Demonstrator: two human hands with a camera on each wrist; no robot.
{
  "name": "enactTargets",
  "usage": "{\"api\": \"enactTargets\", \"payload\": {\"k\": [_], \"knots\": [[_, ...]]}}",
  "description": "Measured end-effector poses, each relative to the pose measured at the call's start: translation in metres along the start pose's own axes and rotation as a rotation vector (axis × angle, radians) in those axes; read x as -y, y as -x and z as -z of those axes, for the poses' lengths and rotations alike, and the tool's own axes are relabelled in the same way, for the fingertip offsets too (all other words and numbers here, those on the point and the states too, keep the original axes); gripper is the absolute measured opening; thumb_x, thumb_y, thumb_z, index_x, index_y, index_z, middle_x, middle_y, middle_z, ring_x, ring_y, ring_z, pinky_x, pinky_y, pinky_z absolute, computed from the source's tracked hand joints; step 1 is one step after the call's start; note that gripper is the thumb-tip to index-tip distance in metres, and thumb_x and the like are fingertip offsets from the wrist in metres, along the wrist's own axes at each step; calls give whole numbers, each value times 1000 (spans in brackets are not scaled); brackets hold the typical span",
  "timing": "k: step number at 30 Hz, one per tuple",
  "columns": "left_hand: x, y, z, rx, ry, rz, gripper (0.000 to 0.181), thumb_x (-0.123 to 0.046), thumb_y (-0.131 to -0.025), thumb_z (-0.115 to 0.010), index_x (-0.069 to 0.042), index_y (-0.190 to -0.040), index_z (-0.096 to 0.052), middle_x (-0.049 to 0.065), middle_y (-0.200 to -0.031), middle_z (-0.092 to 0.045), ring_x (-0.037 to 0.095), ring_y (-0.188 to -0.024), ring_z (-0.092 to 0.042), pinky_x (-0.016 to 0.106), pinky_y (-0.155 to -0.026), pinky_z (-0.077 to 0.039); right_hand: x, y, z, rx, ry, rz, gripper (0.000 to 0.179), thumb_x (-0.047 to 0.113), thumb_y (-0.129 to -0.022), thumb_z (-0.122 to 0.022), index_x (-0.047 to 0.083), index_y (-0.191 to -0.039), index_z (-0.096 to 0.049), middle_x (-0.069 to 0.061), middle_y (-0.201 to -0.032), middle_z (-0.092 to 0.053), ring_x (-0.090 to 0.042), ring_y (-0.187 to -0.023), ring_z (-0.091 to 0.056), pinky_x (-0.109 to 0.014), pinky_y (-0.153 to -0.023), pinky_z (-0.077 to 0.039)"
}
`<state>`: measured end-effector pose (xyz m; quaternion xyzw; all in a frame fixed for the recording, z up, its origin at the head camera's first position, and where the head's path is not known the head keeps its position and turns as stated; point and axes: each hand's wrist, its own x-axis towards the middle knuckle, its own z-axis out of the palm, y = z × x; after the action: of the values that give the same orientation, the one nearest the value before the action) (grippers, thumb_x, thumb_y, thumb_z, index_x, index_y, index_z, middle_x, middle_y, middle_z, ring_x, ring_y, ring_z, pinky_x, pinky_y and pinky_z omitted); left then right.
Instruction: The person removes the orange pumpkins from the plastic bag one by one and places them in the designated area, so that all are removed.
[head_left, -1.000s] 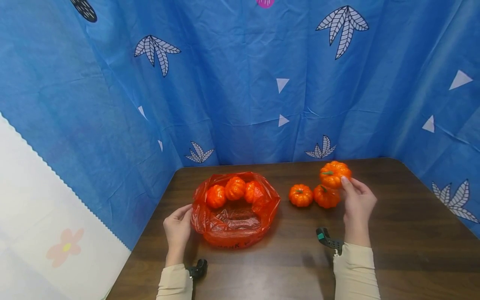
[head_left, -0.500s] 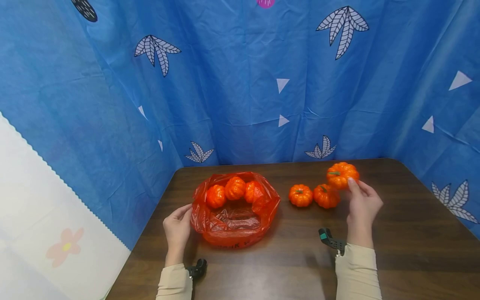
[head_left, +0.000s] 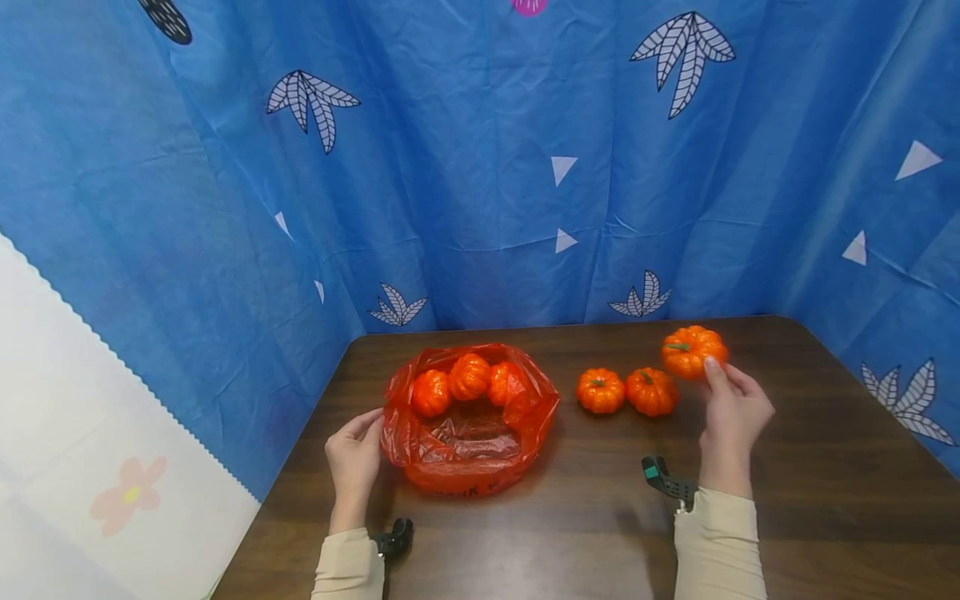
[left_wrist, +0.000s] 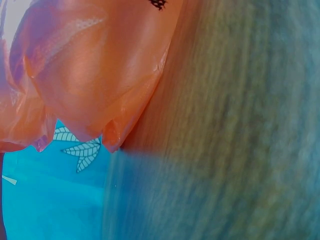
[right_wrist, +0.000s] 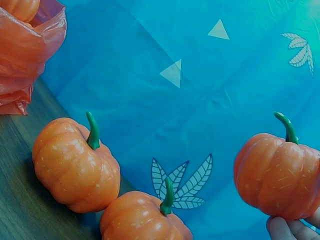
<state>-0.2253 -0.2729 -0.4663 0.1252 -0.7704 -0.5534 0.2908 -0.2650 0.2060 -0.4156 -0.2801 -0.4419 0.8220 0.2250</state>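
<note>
The left hand [head_left: 354, 454] pinches the rim of a red plastic bag [head_left: 472, 479] on the bag's left side, thumb and fingers closed together on the film. The bag stands with its mouth spread open toward the back edge of the counter [head_left: 555, 542], nearer the back left corner than the back right corner. Dark print, partly creased, runs low across its near side. Inside, 3 orange pumpkins sit in a row against the far wall: a left pumpkin [head_left: 432, 393], a middle pumpkin [head_left: 469, 377] and a right pumpkin [head_left: 507, 385], the last partly veiled by film.

The right hand [head_left: 733, 417] holds 1 raised pumpkin [head_left: 694, 352] above the counter, toward the back right corner, with the thumb on its near side. Its green stem is curved. Between the bag and this hand, 2 more rest on the counter near the back edge: a pumpkin nearer the bag [head_left: 601, 391] and a pumpkin nearer the right hand [head_left: 652, 392], close together, each with a green stem; whether they touch is hard to tell.

Beyond the back edge hangs a blue curtain [head_left: 495, 167] printed with leaves and white triangles. A white cloth [head_left: 67, 400] with a faint flower lies past the left edge. Both arms wear cream sleeves [head_left: 720, 546].
</note>
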Motion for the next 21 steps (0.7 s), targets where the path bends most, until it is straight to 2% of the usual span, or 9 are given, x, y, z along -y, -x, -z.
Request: {"api": "enactTargets", "payload": {"k": [7, 16, 21], "knots": [[1, 0, 0, 5, -10, 12, 15, -7, -93, -70, -2, -105, -78, 19, -105, -76, -5, -79, -68, 11, -69, -56, -1, -4, 5, -15, -43, -10, 51, 29, -74, -88, 11, -118, -68, 2, -116, -60, -13, -109, -61, -14, -78, -55], [1, 0, 0, 6, -1, -3, 15, -7, -92, -70, -2, -104, -78, 19, -105, -76, -8, -78, -67, 10, -70, -56, -2, -9, 15, -54, -72, -26, 47, 28, -72, -89, 13, -111, -68, 2, -117, -57, -13, -109, -60, -17, -82, -54], [1, 0, 0, 10, -15, 0, 15, -7, -93, -70, -3, -104, -78, 18, -104, -76, 1, -82, -71, 10, -70, -56, -4, -11, 18, -76, -71, -29, 43, 26, -72, -89, 13, -107, -67, 2, -116, -55, -13, -109, -59, -17, -80, -55]]}}
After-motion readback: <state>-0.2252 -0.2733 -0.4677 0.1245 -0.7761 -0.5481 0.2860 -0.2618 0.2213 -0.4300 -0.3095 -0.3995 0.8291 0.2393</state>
